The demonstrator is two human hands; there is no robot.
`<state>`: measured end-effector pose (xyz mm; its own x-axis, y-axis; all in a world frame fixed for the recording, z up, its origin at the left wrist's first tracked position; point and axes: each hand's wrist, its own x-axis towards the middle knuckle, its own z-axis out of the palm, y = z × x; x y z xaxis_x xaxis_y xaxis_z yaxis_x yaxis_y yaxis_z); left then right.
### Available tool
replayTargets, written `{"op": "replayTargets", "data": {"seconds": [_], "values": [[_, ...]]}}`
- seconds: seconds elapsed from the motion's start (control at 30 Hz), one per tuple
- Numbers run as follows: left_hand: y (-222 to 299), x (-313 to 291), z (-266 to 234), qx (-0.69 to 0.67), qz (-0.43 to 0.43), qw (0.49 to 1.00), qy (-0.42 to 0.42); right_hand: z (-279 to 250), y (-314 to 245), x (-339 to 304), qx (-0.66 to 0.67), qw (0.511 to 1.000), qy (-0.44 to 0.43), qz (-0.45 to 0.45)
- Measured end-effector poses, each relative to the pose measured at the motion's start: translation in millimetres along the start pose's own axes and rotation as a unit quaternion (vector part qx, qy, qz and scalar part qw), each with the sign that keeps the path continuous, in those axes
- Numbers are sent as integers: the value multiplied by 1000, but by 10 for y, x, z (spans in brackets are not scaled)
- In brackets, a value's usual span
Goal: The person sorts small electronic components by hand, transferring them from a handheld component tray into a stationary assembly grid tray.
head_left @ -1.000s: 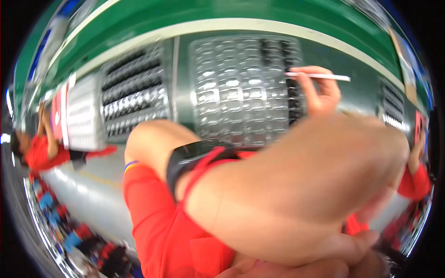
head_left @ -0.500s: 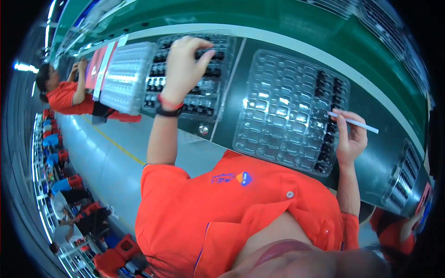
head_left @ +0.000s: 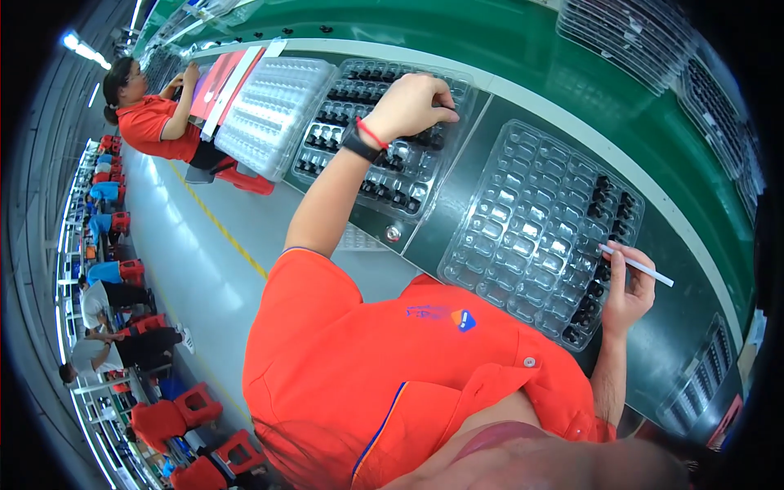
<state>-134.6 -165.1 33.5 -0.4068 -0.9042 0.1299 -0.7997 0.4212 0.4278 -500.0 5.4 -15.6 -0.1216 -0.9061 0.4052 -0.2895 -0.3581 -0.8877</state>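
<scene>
Left hand (head_left: 412, 104) has reached farther over the ribbed clear tray (head_left: 384, 131), grip unclear; right hand (head_left: 627, 296) pinches a slim white stick (head_left: 639, 266).

Clear tray (head_left: 384, 163) w/ small black parts lies flat on the bench, about half full. Second clear tray (head_left: 531, 237) beside it, mostly empty, parts along far edge. Thin white stick (head_left: 645, 267) angled over it.

I wore an orange short-sleeved polo shirt (head_left: 392, 359) with a small blue-and-orange emblem (head_left: 462, 319) on the chest, a white button (head_left: 529, 361) at the placket toward three o'clock, a black wristwatch (head_left: 358, 147) and thin red band (head_left: 371, 132) on my left wrist.
</scene>
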Motion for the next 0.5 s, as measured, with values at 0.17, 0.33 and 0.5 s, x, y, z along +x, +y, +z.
{"op": "replayTargets", "data": {"seconds": [0.17, 0.33, 0.5], "values": [[761, -46, 88, -188, 30, 979, 72, -39, -69, -42, -28, 1000, 8, -7], [1329, -234, 665, -399, 73, 904, -131, 16, -66, -3, -49, 997, -1, -58], [1511, -284, 1050, -547, -35, 800, -245, 52, -80, 1, -32, 995, -17, -92]]}}
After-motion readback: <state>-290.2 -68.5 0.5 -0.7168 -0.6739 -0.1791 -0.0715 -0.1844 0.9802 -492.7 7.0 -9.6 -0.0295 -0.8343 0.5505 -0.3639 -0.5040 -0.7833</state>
